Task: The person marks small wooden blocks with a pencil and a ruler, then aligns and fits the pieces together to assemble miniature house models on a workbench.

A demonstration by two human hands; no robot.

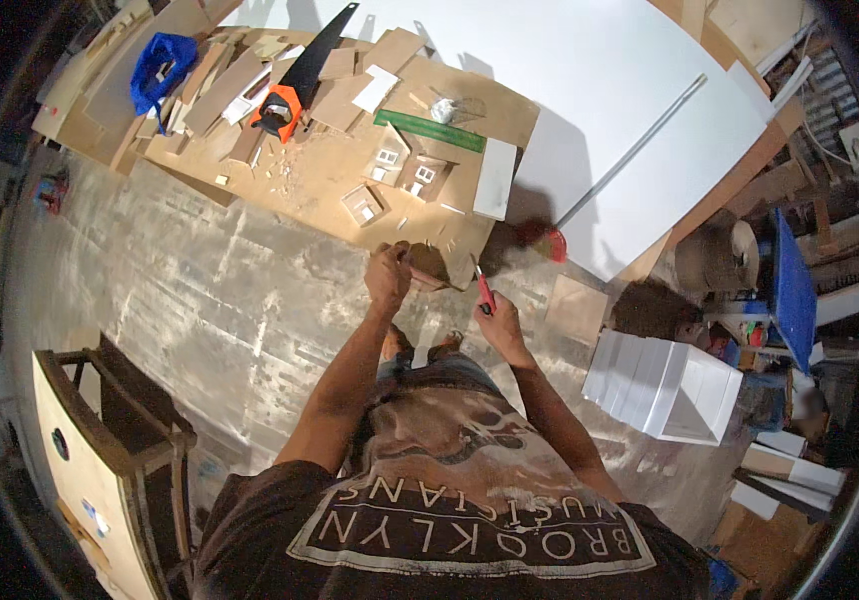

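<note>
Around mid-frame, gripped a red knife (486,294) in the curled right hand (503,326) and apparently pinched a wood strip (430,281) in the left hand (388,279), with small house pieces (387,167) at upper centre seemingly shaped but not yet joined.

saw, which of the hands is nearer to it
Left. The left hand is below the saw and to its right in the picture; the right hand is lower and farther right.
</note>
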